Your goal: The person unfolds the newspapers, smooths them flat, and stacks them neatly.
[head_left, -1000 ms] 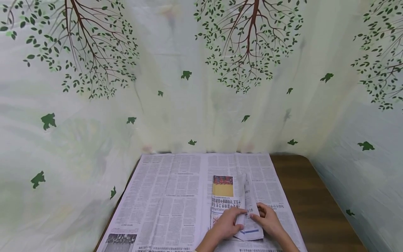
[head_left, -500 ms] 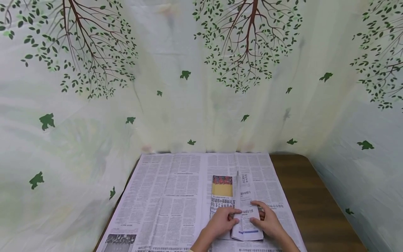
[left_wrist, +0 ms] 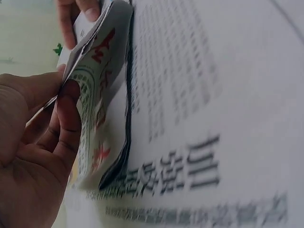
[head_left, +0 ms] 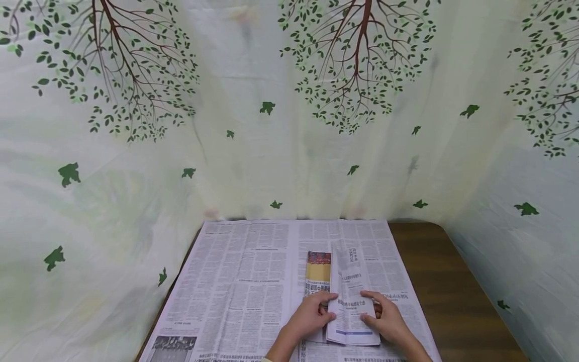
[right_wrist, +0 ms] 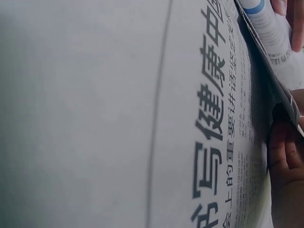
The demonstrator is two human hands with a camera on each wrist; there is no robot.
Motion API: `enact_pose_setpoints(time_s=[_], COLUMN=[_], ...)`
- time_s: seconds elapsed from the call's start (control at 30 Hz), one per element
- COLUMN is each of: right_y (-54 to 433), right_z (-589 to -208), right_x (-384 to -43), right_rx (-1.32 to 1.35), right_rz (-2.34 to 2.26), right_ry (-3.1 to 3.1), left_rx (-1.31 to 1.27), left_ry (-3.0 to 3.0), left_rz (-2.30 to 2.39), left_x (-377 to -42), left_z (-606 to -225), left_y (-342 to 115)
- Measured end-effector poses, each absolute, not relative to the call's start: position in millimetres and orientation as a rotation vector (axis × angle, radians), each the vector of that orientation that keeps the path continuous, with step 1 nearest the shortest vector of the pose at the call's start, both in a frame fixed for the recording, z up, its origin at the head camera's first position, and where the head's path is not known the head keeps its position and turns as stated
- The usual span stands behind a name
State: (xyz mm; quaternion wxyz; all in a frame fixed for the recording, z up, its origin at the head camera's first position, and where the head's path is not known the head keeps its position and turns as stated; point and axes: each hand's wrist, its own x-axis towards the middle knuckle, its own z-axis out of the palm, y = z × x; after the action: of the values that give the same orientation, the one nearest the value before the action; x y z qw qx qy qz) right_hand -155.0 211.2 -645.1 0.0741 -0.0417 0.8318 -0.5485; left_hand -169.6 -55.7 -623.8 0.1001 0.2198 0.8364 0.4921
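A folded newspaper (head_left: 348, 281) lies right of the middle in the head view, its upper flap lifted over a layer with a red and yellow picture (head_left: 318, 269). My left hand (head_left: 311, 314) pinches the flap's left edge between thumb and fingers. At the right edge, my right hand (head_left: 388, 319) pinches the folded layers near the lower corner. From the left wrist, my left hand (left_wrist: 38, 142) holds the raised edge, and red characters show on the layer (left_wrist: 99, 95) under it. In the right wrist view, only part of my right hand (right_wrist: 287, 166) shows, gripping the paper's edge.
A spread newspaper (head_left: 253, 281) covers most of the brown wooden table (head_left: 452, 296), whose bare strip runs along the right. Behind hangs a pale curtain (head_left: 307, 166) printed with trees and leaves.
The flap has swung over leftward and now hides more of the picture and headline beneath. My left hand has moved left with its edge; my right hand stays nearly in place.
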Motion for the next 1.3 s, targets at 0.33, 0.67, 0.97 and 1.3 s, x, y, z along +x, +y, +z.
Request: enact_pose_setpoints(time_s=[0.33, 0.67, 0.97, 1.3], right_y=[215.3, 219.3, 220.6, 219.0], right_z=[-645.3, -643.4, -644.0, -646.8], right_x=[-150.5, -149.1, -149.6, -150.5], right_rx=[-0.013, -0.030, -0.035, 0.046], right_rz=[-1.604, -1.629, -1.653, -1.586], right_ry=[2.545, 2.548, 2.546, 2.597], left_rx=[0.530, 0.554, 0.528, 0.459], left_ry=[2.459, 2.535, 2.555, 2.689], left_rz=[1.512, 1.533, 1.531, 1.444], left_x=[-171.3, -169.6, -167.5, -162.9], left_z=[-625.6, -627.2, -628.6, -633.8], left_y=[-76.0, -94.2, -118.0, -139.3])
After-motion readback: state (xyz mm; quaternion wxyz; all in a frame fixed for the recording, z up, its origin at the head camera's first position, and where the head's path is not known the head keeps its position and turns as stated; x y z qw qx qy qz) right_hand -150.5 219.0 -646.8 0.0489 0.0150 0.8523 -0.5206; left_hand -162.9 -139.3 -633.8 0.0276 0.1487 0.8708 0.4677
